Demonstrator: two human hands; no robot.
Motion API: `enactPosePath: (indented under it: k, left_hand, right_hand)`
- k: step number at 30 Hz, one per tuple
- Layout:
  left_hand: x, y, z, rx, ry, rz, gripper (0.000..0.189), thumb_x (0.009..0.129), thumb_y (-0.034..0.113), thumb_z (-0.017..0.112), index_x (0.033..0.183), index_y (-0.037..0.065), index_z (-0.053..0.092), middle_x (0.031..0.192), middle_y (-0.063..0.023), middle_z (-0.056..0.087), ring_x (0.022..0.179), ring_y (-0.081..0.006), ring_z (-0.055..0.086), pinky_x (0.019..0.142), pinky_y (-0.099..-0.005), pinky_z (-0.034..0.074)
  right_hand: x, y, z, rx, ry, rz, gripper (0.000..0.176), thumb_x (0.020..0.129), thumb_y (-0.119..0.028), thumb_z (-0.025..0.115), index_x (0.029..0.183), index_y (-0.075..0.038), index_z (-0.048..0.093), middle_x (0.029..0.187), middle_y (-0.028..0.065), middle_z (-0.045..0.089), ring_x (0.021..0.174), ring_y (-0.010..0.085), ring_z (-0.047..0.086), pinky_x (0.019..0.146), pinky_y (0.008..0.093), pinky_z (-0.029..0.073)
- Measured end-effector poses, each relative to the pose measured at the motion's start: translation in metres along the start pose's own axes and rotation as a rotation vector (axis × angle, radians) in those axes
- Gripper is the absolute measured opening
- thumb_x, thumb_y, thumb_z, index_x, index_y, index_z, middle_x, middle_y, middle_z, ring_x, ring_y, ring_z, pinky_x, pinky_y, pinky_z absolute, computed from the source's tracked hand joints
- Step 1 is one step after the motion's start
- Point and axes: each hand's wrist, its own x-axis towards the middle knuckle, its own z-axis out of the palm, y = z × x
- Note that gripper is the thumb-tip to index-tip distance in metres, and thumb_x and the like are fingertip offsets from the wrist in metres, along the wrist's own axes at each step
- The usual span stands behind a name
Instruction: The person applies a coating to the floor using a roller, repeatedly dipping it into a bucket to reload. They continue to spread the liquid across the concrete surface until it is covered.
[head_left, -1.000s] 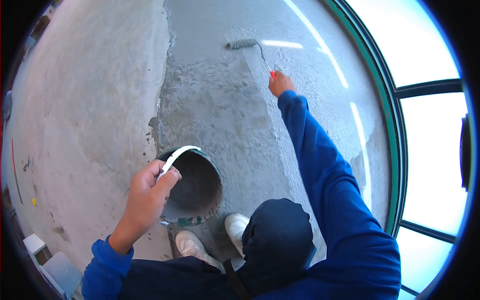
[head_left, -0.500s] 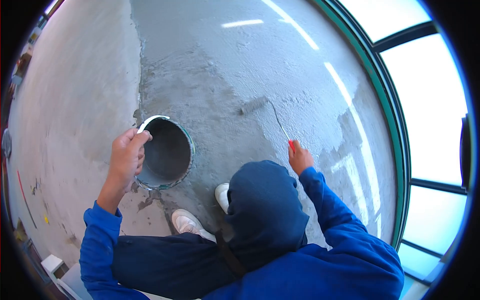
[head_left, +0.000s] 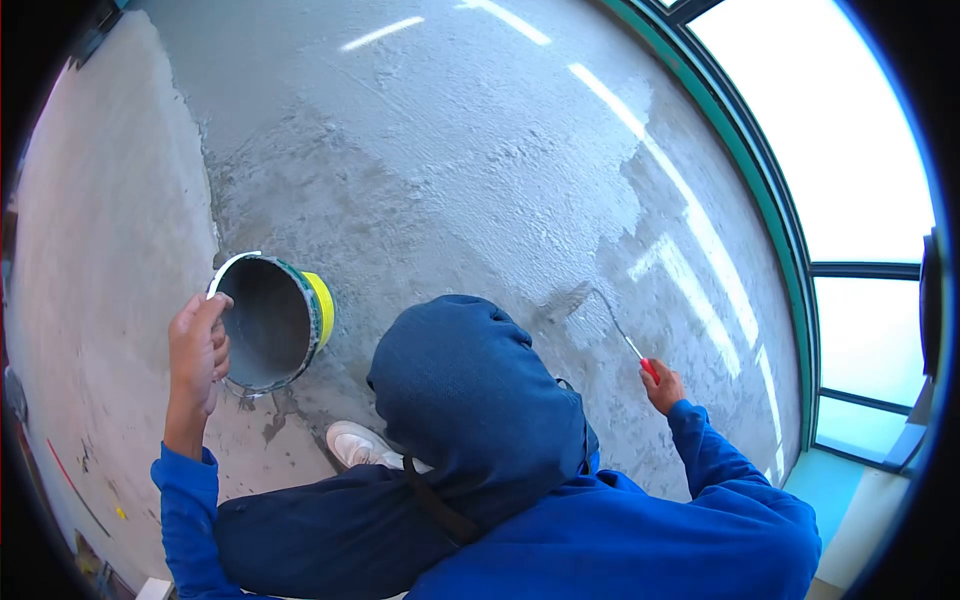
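On the head camera I see the left hand (head_left: pixel 197 345) clenched round the white handle (head_left: pixel 225 272) of the bucket (head_left: pixel 270 320). The bucket sits tilted just right of that hand, mouth toward me, probably to keep it within reach. The right hand (head_left: pixel 662 385) grasps the roller (head_left: pixel 565 302) by its red end, with the sleeve pressed flat on the wet floor (head_left: pixel 450 150) ahead and left of it.

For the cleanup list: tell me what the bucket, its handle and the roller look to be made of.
Bucket: probably plastic, glossy yellow wall, inside coated dull grey. Handle: thin white band, likely plastic. Roller: fuzzy sleeve soaked grey, fibre unclear; thin, bent, metal-looking wire frame; red end, plastic or rubber, in the right hand.
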Motion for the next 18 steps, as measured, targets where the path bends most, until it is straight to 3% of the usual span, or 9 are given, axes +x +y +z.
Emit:
enactPosePath:
  k: [3,5,10,18]
  left_hand:
    - [0.000,-0.001,-0.001,-0.016,0.000,0.000,0.017,0.092,0.025,0.052,0.090,0.008,0.053,0.055,0.0089,0.028,0.036,0.0015,0.022,0.030,-0.0168,0.017]
    - [0.000,-0.001,0.000,-0.032,-0.005,-0.008,0.016,0.091,0.024,0.053,0.090,0.008,0.053,0.054,0.0093,0.030,0.036,0.0018,0.023,0.032,-0.0169,0.017]
    - [0.001,0.000,0.000,-0.029,-0.008,-0.008,0.016,0.092,0.024,0.053,0.090,0.008,0.053,0.054,0.0094,0.030,0.037,0.0018,0.023,0.032,-0.0167,0.017]
    - [0.004,0.004,-0.004,-0.075,0.010,-0.055,0.015,0.092,0.022,0.053,0.088,0.008,0.054,0.052,0.0103,0.031,0.037,0.0009,0.024,0.034,-0.0177,0.017]
  right_hand:
    - [0.022,0.014,0.015,-0.029,0.068,0.036,0.031,0.088,-0.037,0.055,0.105,-0.012,0.060,0.083,0.0224,0.063,0.079,0.0420,0.061,0.068,0.0479,0.047]
    - [0.054,0.013,0.025,-0.006,0.107,-0.045,0.032,0.088,-0.035,0.055,0.105,-0.009,0.059,0.088,0.0234,0.063,0.083,0.0416,0.061,0.071,0.0464,0.048]
    - [0.151,-0.059,0.027,0.038,0.138,-0.211,0.031,0.087,-0.036,0.055,0.106,-0.012,0.059,0.087,0.0224,0.063,0.082,0.0425,0.060,0.070,0.0485,0.048]
    - [0.282,-0.233,0.015,-0.032,0.158,-0.318,0.033,0.087,-0.037,0.056,0.106,-0.010,0.060,0.091,0.0226,0.064,0.087,0.0417,0.061,0.076,0.0475,0.048]
